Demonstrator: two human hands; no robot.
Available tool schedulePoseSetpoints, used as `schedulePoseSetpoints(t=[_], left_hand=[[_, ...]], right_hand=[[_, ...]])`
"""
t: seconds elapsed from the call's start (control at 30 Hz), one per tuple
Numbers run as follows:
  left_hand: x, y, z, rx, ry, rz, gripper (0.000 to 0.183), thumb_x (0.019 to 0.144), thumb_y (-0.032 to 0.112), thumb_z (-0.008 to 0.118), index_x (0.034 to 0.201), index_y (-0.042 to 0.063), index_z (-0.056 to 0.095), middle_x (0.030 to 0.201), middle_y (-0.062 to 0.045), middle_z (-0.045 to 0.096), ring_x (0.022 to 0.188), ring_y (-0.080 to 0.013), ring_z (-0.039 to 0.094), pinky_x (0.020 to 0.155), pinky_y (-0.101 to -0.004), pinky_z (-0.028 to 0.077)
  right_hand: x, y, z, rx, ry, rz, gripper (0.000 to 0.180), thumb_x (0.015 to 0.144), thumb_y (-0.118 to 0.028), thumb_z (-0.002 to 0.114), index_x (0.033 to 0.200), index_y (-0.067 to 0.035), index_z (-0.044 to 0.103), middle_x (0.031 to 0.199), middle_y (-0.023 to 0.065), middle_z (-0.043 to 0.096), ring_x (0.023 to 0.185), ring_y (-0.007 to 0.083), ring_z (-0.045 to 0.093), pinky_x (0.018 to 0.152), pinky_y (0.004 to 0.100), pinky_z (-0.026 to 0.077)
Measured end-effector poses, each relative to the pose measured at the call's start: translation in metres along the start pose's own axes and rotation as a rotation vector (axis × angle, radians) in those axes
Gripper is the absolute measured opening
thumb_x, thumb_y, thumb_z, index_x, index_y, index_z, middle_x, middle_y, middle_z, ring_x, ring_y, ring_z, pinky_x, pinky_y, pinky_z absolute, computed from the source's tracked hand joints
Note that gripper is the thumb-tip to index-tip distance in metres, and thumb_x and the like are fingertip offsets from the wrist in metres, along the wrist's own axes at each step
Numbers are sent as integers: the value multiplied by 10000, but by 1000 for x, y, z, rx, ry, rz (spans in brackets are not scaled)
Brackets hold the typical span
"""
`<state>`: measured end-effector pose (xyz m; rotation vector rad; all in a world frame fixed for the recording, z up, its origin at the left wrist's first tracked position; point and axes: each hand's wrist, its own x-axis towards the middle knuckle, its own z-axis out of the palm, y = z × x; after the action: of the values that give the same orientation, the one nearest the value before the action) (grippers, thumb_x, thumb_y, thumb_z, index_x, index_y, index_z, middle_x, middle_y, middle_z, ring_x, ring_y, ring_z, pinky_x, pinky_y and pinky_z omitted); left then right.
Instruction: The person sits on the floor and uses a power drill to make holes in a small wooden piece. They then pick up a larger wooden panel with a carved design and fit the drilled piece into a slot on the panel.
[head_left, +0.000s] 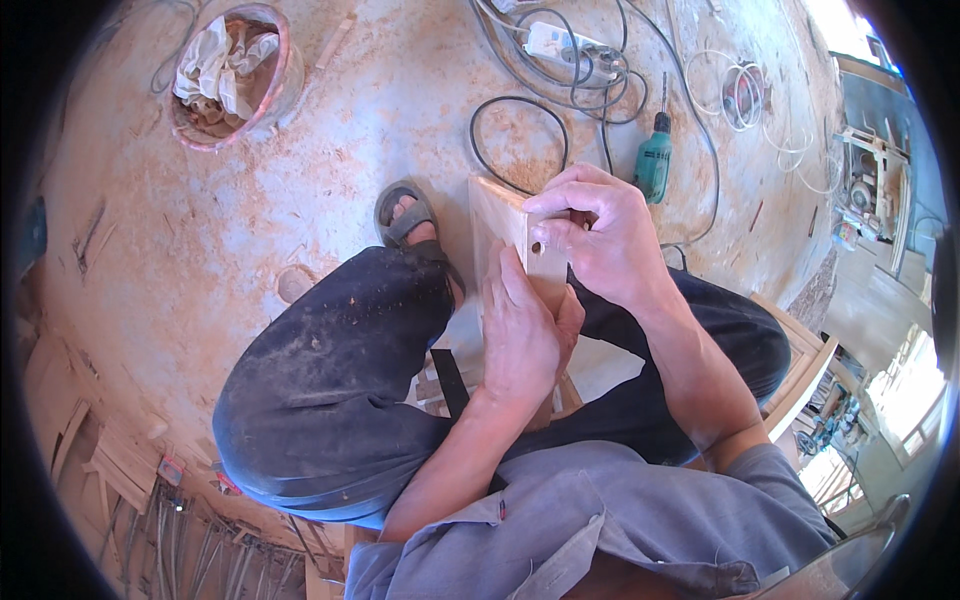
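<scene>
A pale wooden board or panel (547, 270) stands between the person's knees, its narrow edge turned upward, with a round drilled hole (537, 248) near its far corner. My left hand (525, 322) is closed around the board below the hole, fingers on one face and thumb on the other. Just beyond it, my right hand (600, 225) is at the board's far corner, thumb and forefinger bent close to the hole. Whether something small is between those fingers cannot be told. A green power drill (655, 161) with a long bit lies on the floor beyond my right hand.
Black cables and a white power strip (559, 43) lie on the dusty floor ahead. A round tub (281, 90) with crumpled white material stands at the far left. Coiled pale hose (742, 97) lies at the right. Wood pieces (124, 465) lie at the lower left.
</scene>
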<state>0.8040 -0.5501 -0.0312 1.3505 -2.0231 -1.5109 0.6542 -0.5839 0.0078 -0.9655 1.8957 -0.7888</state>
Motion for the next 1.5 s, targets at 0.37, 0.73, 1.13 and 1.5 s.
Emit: schedulePoseSetpoints(t=[0.37,0.73,1.13,1.5], left_hand=[[1,0,2,43,58,45,812,843,165,739,1444,-139,286,1270,-361,517,1147,-496,558,1014,-506,453],[2,3,0,0,45,45,768,840,120,718,1449,-106,308,1232,-313,542,1102,-478,579,972,-497,467],[2,2,0,-19,-4,24,824,852,155,740,1427,-163,243,1325,-413,446,1180,-542,500,1044,-559,407],[2,2,-2,-40,-4,-8,808,849,136,734,1425,-156,249,1289,-395,468,1136,-532,517,1014,-555,423]], right_hand=[[6,2,-2,80,6,-36,166,761,79,730,906,12,775,879,56,654,759,117,621,667,264,481],[5,2,-4,114,-8,-27,190,752,96,745,903,-13,784,847,63,640,775,160,634,689,293,497],[8,4,-6,50,-28,-105,217,754,126,745,922,-6,785,841,59,639,759,150,636,667,279,502],[12,2,-5,70,-79,-99,203,767,133,723,926,17,776,836,84,642,749,161,675,647,289,532]])
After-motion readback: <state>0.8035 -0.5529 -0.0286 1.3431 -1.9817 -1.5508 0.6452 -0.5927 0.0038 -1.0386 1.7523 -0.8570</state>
